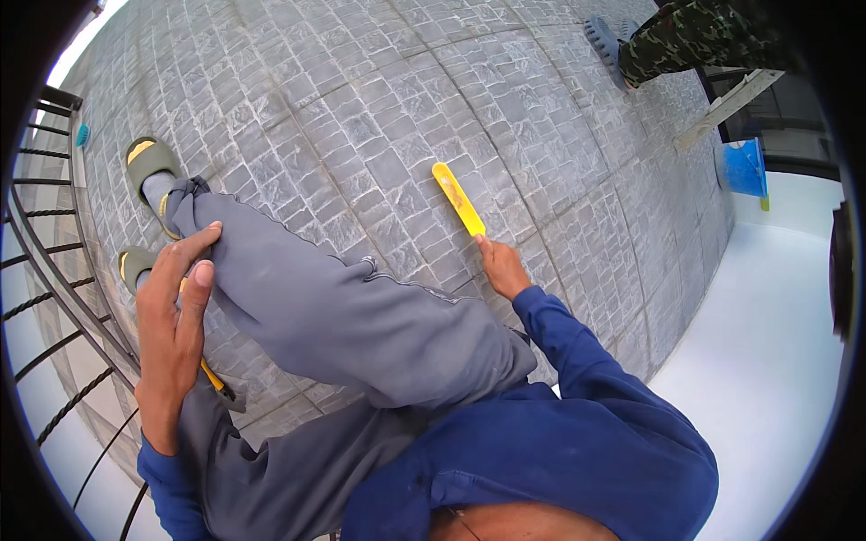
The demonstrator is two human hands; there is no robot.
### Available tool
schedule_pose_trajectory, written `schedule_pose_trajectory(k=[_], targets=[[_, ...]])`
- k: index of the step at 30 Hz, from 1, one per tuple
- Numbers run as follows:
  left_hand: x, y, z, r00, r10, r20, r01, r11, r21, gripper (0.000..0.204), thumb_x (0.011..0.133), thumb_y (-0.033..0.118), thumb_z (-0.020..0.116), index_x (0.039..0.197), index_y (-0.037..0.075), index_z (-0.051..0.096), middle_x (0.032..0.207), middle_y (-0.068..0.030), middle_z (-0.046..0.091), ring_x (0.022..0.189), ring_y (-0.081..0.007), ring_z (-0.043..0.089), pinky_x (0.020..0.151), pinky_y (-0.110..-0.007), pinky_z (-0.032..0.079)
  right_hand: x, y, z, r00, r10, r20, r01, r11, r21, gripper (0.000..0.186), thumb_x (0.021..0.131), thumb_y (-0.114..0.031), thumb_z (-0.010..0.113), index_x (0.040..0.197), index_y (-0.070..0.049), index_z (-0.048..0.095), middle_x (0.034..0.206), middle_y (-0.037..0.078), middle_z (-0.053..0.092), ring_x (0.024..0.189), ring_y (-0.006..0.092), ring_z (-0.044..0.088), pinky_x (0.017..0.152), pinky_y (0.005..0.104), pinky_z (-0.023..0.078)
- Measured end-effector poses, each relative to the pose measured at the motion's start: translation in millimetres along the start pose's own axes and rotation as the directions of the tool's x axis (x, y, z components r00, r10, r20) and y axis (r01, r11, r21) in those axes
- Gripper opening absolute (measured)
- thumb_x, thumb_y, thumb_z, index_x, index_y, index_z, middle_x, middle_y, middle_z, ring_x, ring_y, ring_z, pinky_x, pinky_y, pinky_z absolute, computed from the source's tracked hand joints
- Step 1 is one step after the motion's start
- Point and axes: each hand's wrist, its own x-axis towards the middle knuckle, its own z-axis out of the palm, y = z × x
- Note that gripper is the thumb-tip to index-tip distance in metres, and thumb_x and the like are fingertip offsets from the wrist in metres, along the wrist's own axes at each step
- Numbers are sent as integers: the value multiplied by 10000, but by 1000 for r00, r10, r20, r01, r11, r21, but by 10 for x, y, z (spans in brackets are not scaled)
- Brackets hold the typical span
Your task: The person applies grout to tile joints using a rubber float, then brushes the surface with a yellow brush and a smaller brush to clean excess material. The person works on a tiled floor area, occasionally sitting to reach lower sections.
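My right hand (502, 266) grips the end of a long flat yellow tool (458, 199) and holds it against the grey tiled floor (361, 99). My left hand (176, 307) rests on my raised knee in grey trousers (343, 307), fingers spread and holding nothing. A yellow-and-black object (216, 380) shows just beneath the left forearm, mostly hidden. My feet wear olive and yellow sandals (149, 162). Blue sleeves cover both arms.
A black metal railing (45, 270) curves along the left edge. Another person's leg in camouflage trousers and a blue sandal (604, 41) stands at the top right. A blue bucket (744, 167) and a long wooden straightedge (726, 108) lie by a white surface (776, 343) at right.
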Motion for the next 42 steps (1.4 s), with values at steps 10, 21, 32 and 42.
schedule_pose_trajectory(k=[10,21,32,42], targets=[[-21,92,57,989,140,-43,-129,973,192,310,975,198,617,1197,-17,641,1246,-161,664,1169,-313,587,1006,-388,448,2258,-1296,309,995,31,-94,-31,1000,-1,724,986,-594,422,1055,71,700,1055,338,665,1064,508,621,927,532,494],[-579,-849,-808,893,-305,-330,321,947,-6,441,1036,340,510,1346,43,611,1356,-141,609,1316,-246,519,1136,-397,347,-581,237,-74,991,96,89,-93,995,-36,603,1042,-464,417,854,56,657,821,339,622,825,529,606,716,580,447],[-582,-636,-777,944,-150,-295,215,955,203,393,1006,286,570,1323,61,629,1372,-132,604,1328,-268,511,1149,-427,343,2143,-1345,305,997,12,-78,-11,1000,15,715,996,-585,413,1042,71,694,1020,346,663,1025,516,623,906,549,494],[-644,-876,-580,956,-287,-57,292,949,120,370,1001,230,573,1308,28,617,1373,-139,593,1336,-279,496,1145,-411,323,-997,779,-108,988,146,49,-147,989,8,593,1036,-488,420,803,24,608,748,273,620,725,503,584,640,536,431]])
